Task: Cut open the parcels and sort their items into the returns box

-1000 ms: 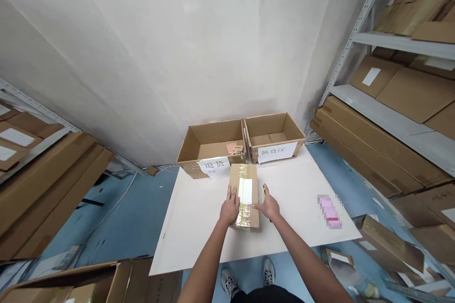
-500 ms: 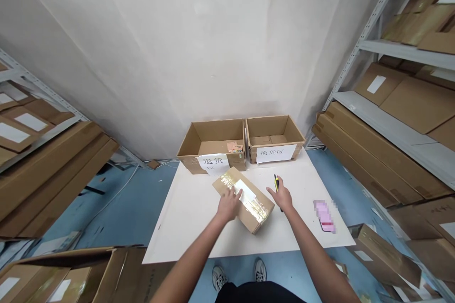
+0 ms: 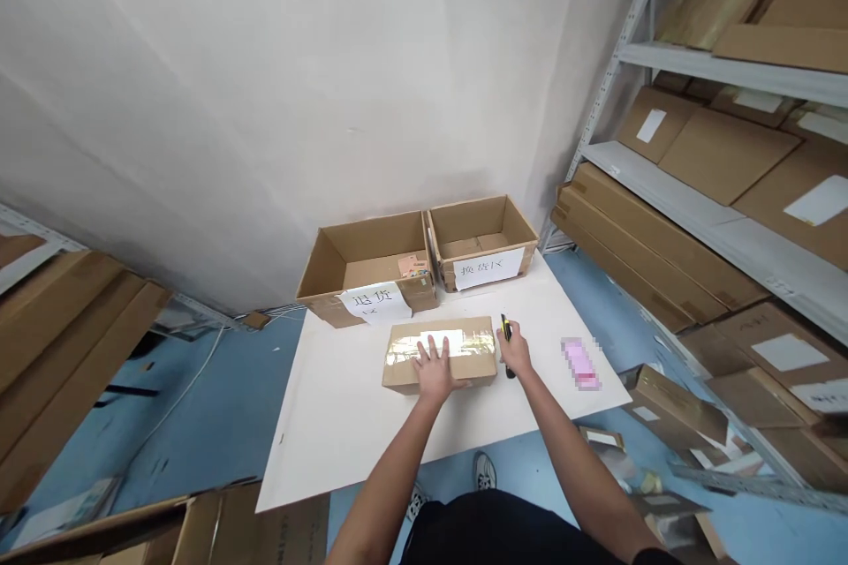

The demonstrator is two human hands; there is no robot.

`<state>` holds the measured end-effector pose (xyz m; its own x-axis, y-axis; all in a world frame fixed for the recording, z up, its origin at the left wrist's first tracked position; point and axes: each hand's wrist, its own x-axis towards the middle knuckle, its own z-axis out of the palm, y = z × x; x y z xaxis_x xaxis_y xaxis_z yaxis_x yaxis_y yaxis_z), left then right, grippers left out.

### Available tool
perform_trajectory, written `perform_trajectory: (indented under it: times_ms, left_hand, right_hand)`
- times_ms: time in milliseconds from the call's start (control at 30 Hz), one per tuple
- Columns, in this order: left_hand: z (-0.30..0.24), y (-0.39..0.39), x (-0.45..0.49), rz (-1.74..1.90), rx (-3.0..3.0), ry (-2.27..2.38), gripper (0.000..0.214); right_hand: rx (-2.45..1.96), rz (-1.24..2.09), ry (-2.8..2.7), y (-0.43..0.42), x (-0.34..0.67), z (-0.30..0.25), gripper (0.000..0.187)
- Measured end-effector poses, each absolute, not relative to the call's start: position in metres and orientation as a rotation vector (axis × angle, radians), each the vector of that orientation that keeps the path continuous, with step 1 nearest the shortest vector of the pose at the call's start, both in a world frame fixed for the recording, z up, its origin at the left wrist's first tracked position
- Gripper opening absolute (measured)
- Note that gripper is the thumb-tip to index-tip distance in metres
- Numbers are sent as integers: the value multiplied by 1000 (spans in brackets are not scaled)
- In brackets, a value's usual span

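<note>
A taped cardboard box (image 3: 405, 375) with a white label on top lies squarely on the white table (image 3: 331, 424). My left hand (image 3: 435, 371) rests on the box's top with its fingers spread, partly over the label and the shiny tape. Just beyond the box's right end, my right hand (image 3: 516, 351) is closed around a black and yellow utility knife (image 3: 507, 331), which points away from me. Whether its blade is out is too small to tell.
Two open cardboard bins, a left one (image 3: 318, 305) and a right one (image 3: 530, 252), bear handwritten signs at the table's back. A pink pixelated item (image 3: 581, 364) lies at the right. Shelves of boxes (image 3: 689, 62) line the right side; long cartons (image 3: 59, 353) stand left.
The box has turned from a diagonal to lie straight across in front of me. My left hand has flattened and spread on it. My right hand with the knife is nearer its right end.
</note>
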<state>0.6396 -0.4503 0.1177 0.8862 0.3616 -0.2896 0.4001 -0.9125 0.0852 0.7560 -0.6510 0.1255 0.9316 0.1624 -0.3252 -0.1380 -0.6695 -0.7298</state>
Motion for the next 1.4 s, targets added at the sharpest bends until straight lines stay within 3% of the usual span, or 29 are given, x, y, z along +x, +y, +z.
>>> perform_trajectory:
  times_ms: [167, 333, 533, 800, 1100, 1400]
  left_hand:
    - [127, -444, 631, -501, 2854, 467, 116]
    - [131, -426, 626, -515, 2932, 379, 95]
    - [132, -431, 630, -546, 2938, 378, 96]
    - [142, -437, 627, -515, 2914, 404, 98]
    - [137, -431, 629, -557, 2870, 389, 99]
    - [137, -432, 628, -531, 2885, 398, 95]
  right_hand:
    - [-2044, 649, -124, -684, 757, 125, 29]
    - [-2025, 694, -155, -689, 752, 127, 29]
    - [-2093, 723, -176, -674, 764, 137, 27]
    - [-2510, 598, -229, -649, 761, 147, 21]
    - [-2007, 704, -32, -674, 757, 127, 26]
    - [-1916, 761, -84, -667, 763, 126, 23]
